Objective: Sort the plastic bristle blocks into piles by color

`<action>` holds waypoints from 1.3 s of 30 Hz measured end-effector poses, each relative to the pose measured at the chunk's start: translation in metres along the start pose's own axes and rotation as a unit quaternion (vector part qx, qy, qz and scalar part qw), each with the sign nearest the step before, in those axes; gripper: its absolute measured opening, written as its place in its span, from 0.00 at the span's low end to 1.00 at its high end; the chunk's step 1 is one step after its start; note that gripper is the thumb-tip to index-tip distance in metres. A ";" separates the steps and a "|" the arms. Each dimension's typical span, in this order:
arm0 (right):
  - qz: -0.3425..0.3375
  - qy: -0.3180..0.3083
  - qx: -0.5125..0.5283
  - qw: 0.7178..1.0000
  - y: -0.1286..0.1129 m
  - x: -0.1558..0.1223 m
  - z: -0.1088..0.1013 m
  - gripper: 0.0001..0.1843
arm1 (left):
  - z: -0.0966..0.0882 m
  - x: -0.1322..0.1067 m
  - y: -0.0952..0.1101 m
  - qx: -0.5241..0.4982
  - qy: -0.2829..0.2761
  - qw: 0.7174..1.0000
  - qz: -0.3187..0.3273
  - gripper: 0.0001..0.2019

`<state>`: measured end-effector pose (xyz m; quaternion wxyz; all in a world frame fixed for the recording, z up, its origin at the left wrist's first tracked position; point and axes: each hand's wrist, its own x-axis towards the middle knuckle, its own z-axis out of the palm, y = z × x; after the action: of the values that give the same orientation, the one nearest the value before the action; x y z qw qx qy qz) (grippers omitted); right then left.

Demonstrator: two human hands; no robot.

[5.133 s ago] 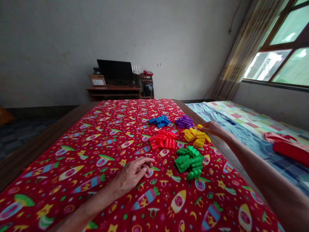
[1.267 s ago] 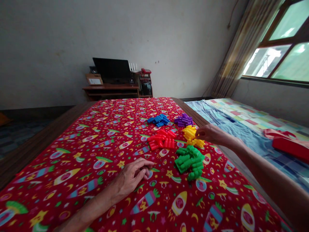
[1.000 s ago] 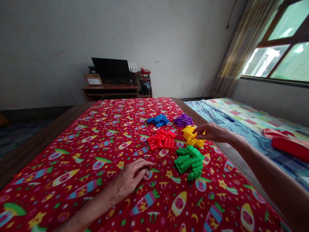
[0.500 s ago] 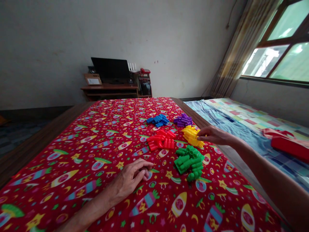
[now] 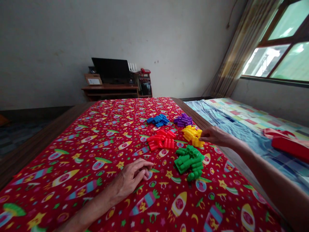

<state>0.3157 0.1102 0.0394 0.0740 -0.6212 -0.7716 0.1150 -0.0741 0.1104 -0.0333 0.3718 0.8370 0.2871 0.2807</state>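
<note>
My left hand point(image 5: 136, 174) rests on the red patterned cloth, fingers loosely extended and holding nothing. At the right, my right hand point(image 5: 215, 136) is beside the yellow plastic building blocks point(image 5: 191, 134). Its fingertips are at the pile's right edge, slightly apart, and I see no block lifted in them. Just nearer to me lie green blocks point(image 5: 189, 161). Red blocks point(image 5: 161, 141) are left of the yellow ones. Farther back sit blue blocks point(image 5: 158, 120) and purple blocks point(image 5: 183, 120).
The red cloth point(image 5: 101, 180) covers a table with brown wooden edges point(image 5: 70, 117). On the right is a bed point(image 5: 205, 111) with a red object point(image 5: 289, 147) on it. A desk point(image 5: 108, 87) with a monitor point(image 5: 111, 71) stands by the far wall.
My right hand has shifted slightly right, away from the yellow pile, so more of the nearest yellow block shows. The left hand stays where it was.
</note>
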 end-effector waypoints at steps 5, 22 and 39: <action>0.008 0.021 -0.019 1.000 -0.001 -0.002 -0.001 0.23 | 0.000 0.000 -0.001 0.009 -0.002 1.000 -0.003 0.13; -0.014 0.111 -0.004 0.994 0.020 0.065 0.005 0.14 | 0.001 -0.001 -0.002 -0.002 0.003 1.000 0.013 0.12; -0.017 0.147 0.143 0.979 0.046 0.040 -0.012 0.17 | 0.001 0.000 -0.005 0.005 0.000 1.000 0.018 0.13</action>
<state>0.3540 0.1591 0.0375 0.2766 -0.6008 -0.7387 0.1300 -0.0751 0.1128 -0.0374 0.3626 0.8439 0.2735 0.2854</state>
